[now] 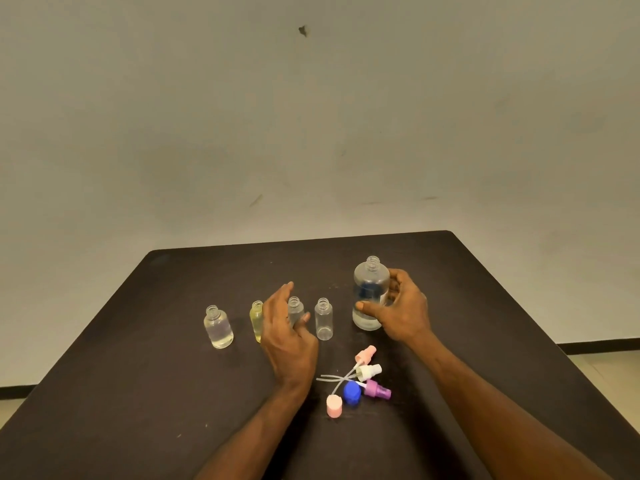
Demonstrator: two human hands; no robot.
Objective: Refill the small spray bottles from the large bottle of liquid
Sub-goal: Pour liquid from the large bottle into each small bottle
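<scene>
Nearest, on the dark matte counter (pixel 138 393): pink cylindrical plastic cap (pixel 334 406), blue ribbed plastic cap (pixel 352 393), purple spray pump (pixel 378 389), white spray pump (pixel 369 372) and pink spray pump (pixel 366 353), dip tubes crossing, all just short of both hands' fingers.

Left hand (pixel 287 336): fingers loosely spread, holding nothing, in front of a small clear uncapped bottle (pixel 295 310); touching or not, cannot tell. A yellow-tinted small bottle (pixel 256 320) stands just left of the fingers, a clear round-shouldered small bottle (pixel 218 328) further left, a clear empty small bottle (pixel 323 319) just right.

Right hand (pixel 401 306): fingers and thumb curled round the large clear uncapped bottle of liquid (pixel 371 294), upright.

Risk, as judged: narrow necks invite spilling; the left hand could topple its light neighbours.
</scene>
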